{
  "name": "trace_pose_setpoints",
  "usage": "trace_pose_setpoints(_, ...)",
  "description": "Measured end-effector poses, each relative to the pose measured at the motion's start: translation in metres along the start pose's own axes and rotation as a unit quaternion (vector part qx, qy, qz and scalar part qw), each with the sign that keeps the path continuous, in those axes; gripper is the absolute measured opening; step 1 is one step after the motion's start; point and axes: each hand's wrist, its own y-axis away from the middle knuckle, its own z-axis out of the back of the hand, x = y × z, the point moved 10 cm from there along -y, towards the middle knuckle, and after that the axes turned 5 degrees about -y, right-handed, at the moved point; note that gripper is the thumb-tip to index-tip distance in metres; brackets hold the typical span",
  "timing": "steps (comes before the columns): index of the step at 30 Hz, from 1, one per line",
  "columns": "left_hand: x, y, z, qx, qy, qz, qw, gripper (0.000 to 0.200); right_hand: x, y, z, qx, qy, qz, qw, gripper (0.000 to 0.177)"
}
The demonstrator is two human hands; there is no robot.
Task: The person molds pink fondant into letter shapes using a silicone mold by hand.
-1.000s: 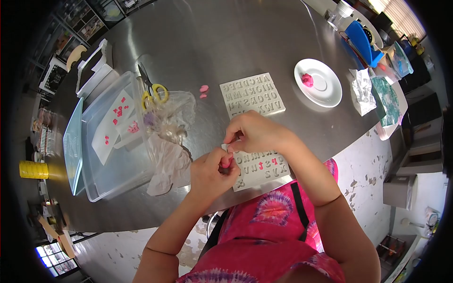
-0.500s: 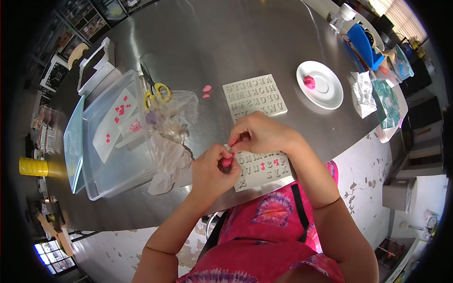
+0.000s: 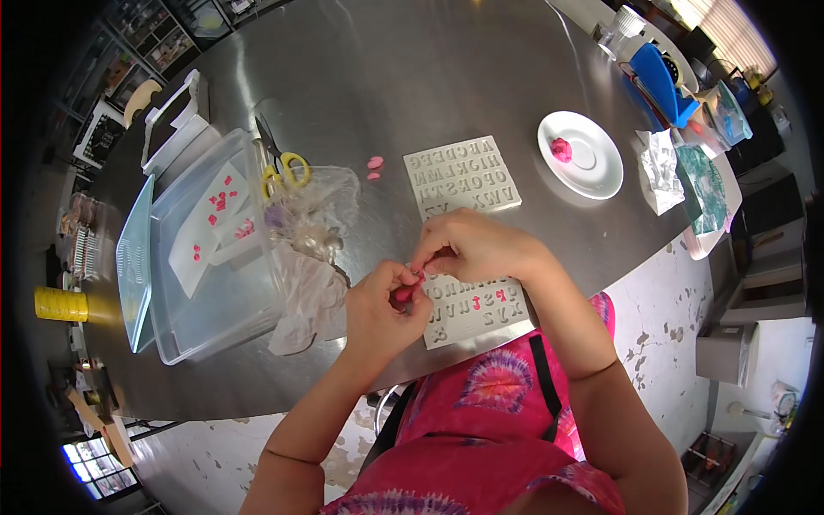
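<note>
My left hand (image 3: 384,311) is closed on a lump of pink paste (image 3: 403,293), above the left edge of the lower letter mold (image 3: 459,329). Touching the same paste at its upper end are the pinched fingertips of my right hand (image 3: 468,246), which hangs over the mold's top edge. Pink paste fills a few letter cavities of this mold. Beyond my right hand lies a second pale letter mold (image 3: 462,176). Two small pink pieces (image 3: 375,162) rest on the table to its left. A white saucer (image 3: 602,163) holds a pink ball (image 3: 561,150).
On the metal table (image 3: 369,77) are yellow-handled scissors (image 3: 296,169), crumpled plastic wrap (image 3: 330,193) and a clear bin (image 3: 176,343) with pink letters on white paper (image 3: 190,257). Crumpled white paper (image 3: 661,172) and a blue holder (image 3: 661,81) stand at the right.
Both hands have shifted very slightly, and the pink paste between them looks a little more drawn out toward my right fingertips. The other objects stay in place.
</note>
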Motion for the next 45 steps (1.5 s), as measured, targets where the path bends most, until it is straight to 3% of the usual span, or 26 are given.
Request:
trace_pose_setpoints(7,0.013,0.0,0.002,0.019,0.031,0.074,0.997,0.008,-0.004,0.002,0.003,-0.014,-0.023,-0.04,0.999,0.012)
trace_pose_setpoints(13,0.031,0.003,-0.001,0.027,0.162,0.169,0.972,0.007,0.001,0.004,0.007,-0.032,-0.087,-0.026,0.995,0.017)
trace_pose_setpoints(19,0.027,0.001,-0.002,0.022,0.189,0.123,0.974,0.013,0.007,0.004,0.014,-0.077,-0.083,-0.003,0.994,0.017)
trace_pose_setpoints(22,0.02,0.0,0.0,0.001,0.195,0.094,0.976,0.022,0.011,0.003,0.013,-0.093,-0.063,0.066,0.992,0.014)
trace_pose_setpoints(27,0.019,-0.002,0.006,-0.031,0.208,0.079,0.975,0.035,0.027,0.009,0.022,-0.152,0.06,0.132,0.978,0.01)
trace_pose_setpoints(31,0.016,-0.002,0.005,-0.018,0.197,0.075,0.977,0.033,0.032,0.011,0.023,-0.175,0.097,0.137,0.97,0.011)
trace_pose_setpoints(33,0.005,-0.003,0.006,-0.028,0.148,0.028,0.988,0.026,0.03,0.012,0.024,-0.191,0.104,0.138,0.966,0.012)
trace_pose_setpoints(37,-0.003,-0.002,0.009,-0.035,0.079,0.019,0.996,0.021,0.033,0.013,0.023,-0.187,0.102,0.139,0.967,0.012)
trace_pose_setpoints(39,-0.017,-0.003,0.015,-0.065,-0.012,-0.053,0.996,0.021,0.032,0.013,0.021,-0.183,0.105,0.138,0.968,0.01)
trace_pose_setpoints(45,-0.019,-0.004,0.025,-0.09,-0.019,-0.073,0.993,0.016,0.045,0.015,0.016,-0.183,0.128,0.2,0.954,0.008)
